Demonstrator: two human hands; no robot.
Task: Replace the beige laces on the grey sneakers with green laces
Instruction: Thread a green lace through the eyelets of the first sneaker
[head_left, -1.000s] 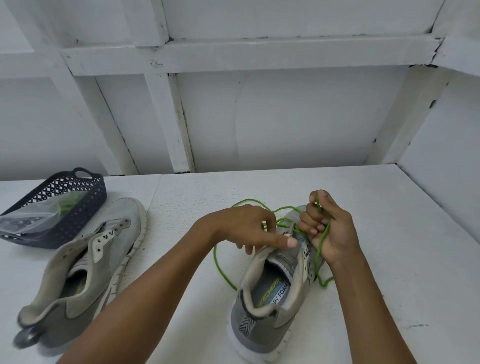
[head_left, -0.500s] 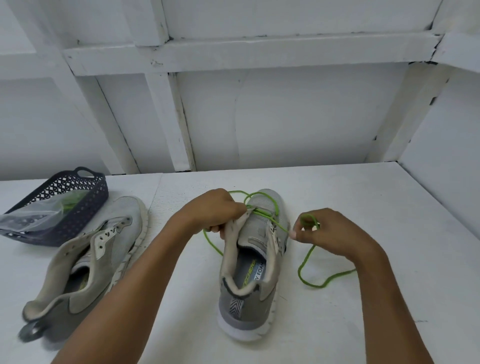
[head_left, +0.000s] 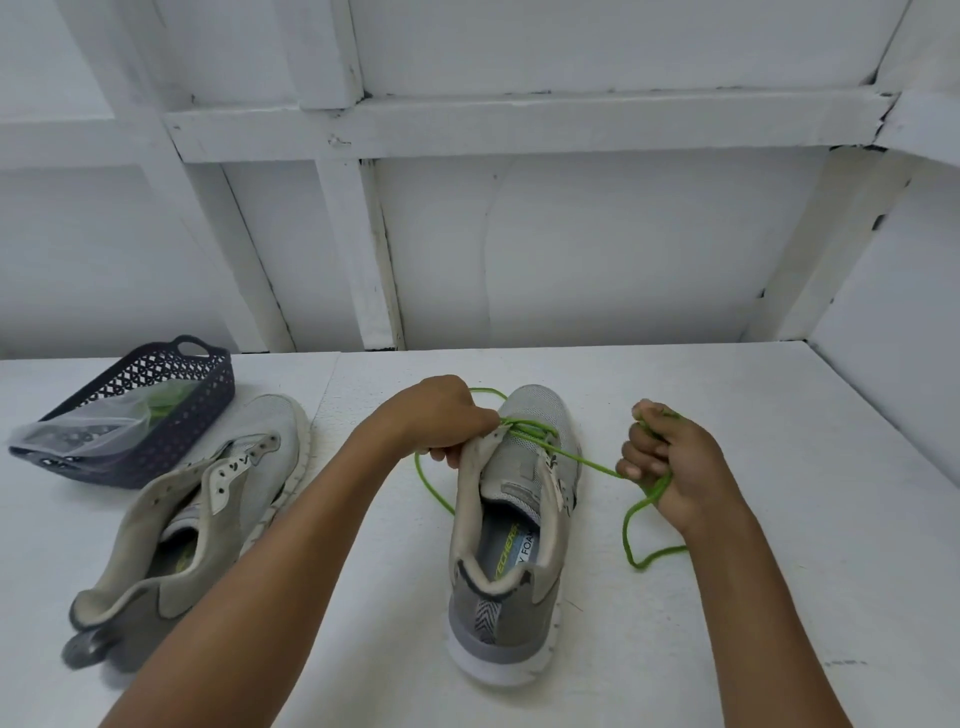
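Fingers (head_left: 638, 457) of the right hand (head_left: 675, 467) were curled tight round the green lace (head_left: 587, 461), with the hand just right of the grey sneaker (head_left: 511, 525). The lace ran taut from that fist to the front eyelets, where a few crossings were already threaded. Slack dropped out below the palm and looped onto the table (head_left: 753, 415). The left hand (head_left: 441, 415) had its fingers curled on the sneaker's left eyelet flap, right at the top crossing. It may have been pinching the lace there too, couldn't tell, knuckles blocked it. The other run of lace curved out behind that hand and down the shoe's left side. The sneaker sat upright mid-table, heel toward the camera. The second sneaker (head_left: 208, 499) was well to the left, tipped on its side, eyelets empty. Behind it sat a dark basket (head_left: 171, 431) with a plastic bag (head_left: 78, 434) hanging over its rim and something green inside.
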